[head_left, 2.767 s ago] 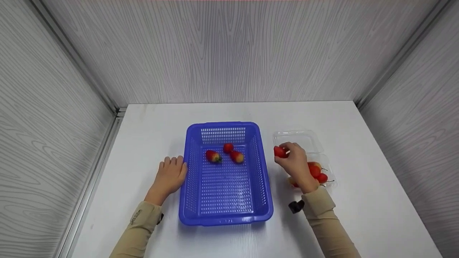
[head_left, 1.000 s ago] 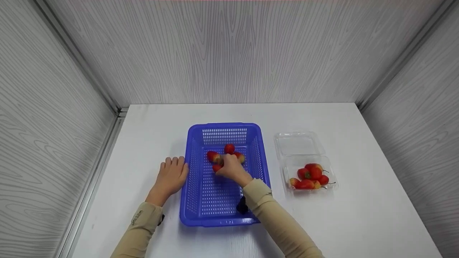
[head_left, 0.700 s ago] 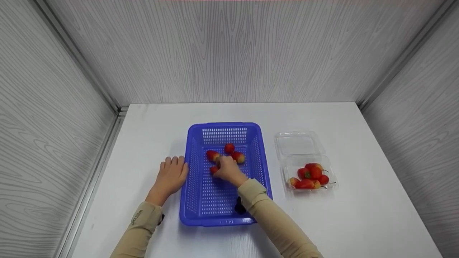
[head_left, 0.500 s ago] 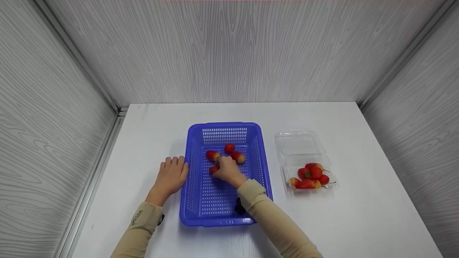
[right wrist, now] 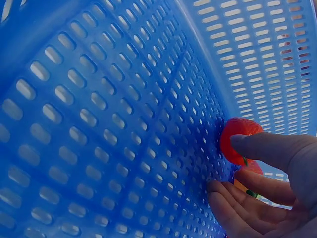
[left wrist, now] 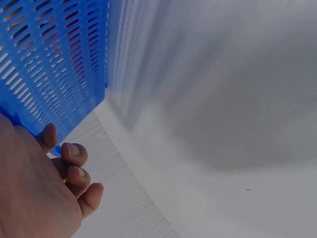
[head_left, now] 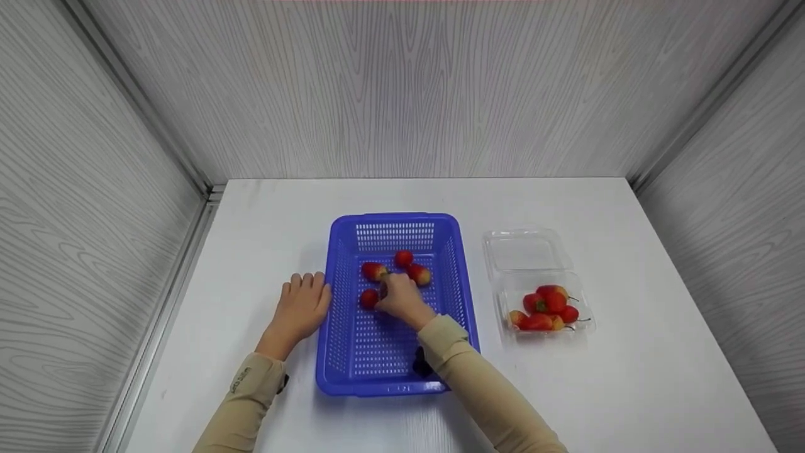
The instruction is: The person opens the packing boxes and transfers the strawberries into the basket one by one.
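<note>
In the head view my left hand (head_left: 302, 308) holds the left rim of the blue plastic basket (head_left: 395, 389), fingers curled at its outer side in the left wrist view. My right hand (head_left: 405, 299) is low inside the basket, beside a red strawberry (head_left: 369, 299). In the right wrist view the thumb lies against this strawberry (right wrist: 242, 131), while the other fingers stand apart from it, loosely bent. Farther back in the basket are two red-and-yellow strawberries, the left one (head_left: 373, 271) and the right one (head_left: 419, 274), plus a round red fruit (head_left: 404, 258).
Right of the basket lies a clear plastic clamshell box (head_left: 503, 296) with its lid (head_left: 528, 251) folded back. Several red and yellow fruits (head_left: 553, 302) lie in it, some with thin stems. White table (head_left: 641, 352) surrounds both; grained panels (head_left: 402, 94) rise behind and at the sides.
My right hand has carried a strawberry from the clamshell box leftward into the basket. The strawberry now sits at the basket floor, slightly clear of the fingers. My left hand stays put.
</note>
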A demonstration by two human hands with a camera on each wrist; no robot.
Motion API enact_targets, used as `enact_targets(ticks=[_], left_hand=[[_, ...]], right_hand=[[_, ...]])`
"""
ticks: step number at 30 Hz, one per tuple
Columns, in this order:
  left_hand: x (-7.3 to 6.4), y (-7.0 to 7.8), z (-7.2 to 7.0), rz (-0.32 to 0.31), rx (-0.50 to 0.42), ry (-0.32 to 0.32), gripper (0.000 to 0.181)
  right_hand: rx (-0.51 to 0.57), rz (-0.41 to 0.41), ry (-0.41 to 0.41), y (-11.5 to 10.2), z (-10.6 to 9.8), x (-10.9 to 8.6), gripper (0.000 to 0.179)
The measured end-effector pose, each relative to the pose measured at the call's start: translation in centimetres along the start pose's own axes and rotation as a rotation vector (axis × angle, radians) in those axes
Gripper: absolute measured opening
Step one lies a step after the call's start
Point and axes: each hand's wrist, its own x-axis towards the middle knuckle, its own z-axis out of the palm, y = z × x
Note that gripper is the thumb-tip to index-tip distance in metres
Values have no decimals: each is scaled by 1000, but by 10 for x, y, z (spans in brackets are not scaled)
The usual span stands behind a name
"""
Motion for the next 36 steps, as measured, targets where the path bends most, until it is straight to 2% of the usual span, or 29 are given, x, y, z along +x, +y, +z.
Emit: enact_targets(ticks=[3, 7, 12, 18, 23, 26, 29, 31, 34, 36], left_hand=[[-1, -1, 1, 5, 8, -1, 25], [1, 0, 0, 14, 5, 6, 24], [4, 0, -2, 7, -1, -5, 24], [2, -1, 0, -4, 16, -5, 24], [1, 0, 2, -5, 14, -22, 25], [1, 1, 1, -2, 7, -18, 25], [1, 1, 0, -1, 9, -13, 25], [0, 1, 0, -1, 14, -17, 24], [0, 0, 0, -2, 17, -25, 24], [1, 0, -1, -4, 18, -26, 24]], right_hand=[[-11, -2, -8, 1, 0, 0, 15], [-19, -8, -1, 4, -2, 1, 33], [-53, -4, 43, 7, -5, 2, 42], [-113, -2, 113, 9, -5, -1, 43], [-75, 40, 74, 10, -6, -5, 40], [-66, 47, 56, 9, -8, -6, 30], [-69, 63, 31, 5, -15, -9, 19], [-91, 77, 26, 0, -22, -12, 19], [-111, 109, 23, -10, -40, -16, 16], [-113, 109, 52, -18, -55, -18, 14]])
